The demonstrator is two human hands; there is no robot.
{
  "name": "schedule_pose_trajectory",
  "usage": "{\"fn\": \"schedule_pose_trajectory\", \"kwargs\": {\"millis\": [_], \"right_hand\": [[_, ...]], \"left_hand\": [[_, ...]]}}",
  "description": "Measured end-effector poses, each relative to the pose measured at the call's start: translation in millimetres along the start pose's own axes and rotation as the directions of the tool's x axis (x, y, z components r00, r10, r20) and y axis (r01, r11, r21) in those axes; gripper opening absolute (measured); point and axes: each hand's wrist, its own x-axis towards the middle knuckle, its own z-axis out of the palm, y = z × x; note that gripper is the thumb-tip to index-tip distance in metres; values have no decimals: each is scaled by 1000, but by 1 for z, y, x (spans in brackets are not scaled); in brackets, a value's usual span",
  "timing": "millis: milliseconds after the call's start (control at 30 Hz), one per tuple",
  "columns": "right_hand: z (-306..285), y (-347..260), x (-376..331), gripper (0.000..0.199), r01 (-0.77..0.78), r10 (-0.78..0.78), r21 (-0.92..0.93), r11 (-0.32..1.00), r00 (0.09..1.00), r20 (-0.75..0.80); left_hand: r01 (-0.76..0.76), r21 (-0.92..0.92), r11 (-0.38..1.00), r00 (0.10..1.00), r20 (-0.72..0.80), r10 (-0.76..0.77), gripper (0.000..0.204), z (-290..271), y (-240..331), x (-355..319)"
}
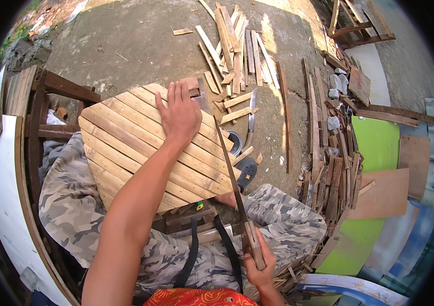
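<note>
A panel of pale wooden slats [125, 132], laid side by side with narrow gaps, rests in front of me over my lap and a wooden support beneath. My left hand [182, 115] lies flat on its far part, fingers stretched out, palm down. In my right hand [261, 261] is the wooden handle of a handsaw [232, 176]. The dark blade points away from me along the panel's right edge, where several slat ends stick out unevenly. Whether its teeth touch the wood, I cannot tell.
A machete [252, 112] lies on the concrete beyond the panel, near a heap of cut wood strips [232, 46]. Close by are a grey bucket [234, 142] and a dark sandal [248, 171]. Scrap wood [336, 178] piles up at right, beside green sheets [377, 137]. A wooden frame [66, 86] stands left.
</note>
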Motion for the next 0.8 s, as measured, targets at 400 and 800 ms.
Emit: {"fn": "schedule_pose_trajectory", "kwargs": {"millis": [400,800], "right_hand": [[92,7,258,60,229,-234,-180,957,972,-6],[50,-41,207,57,-138,144,-104,985,988,52]], "left_hand": [[-20,-30,999,999,34,21,64,-9,-1,3],[-35,3,999,999,-34,35,64,-3,3,1]]}}
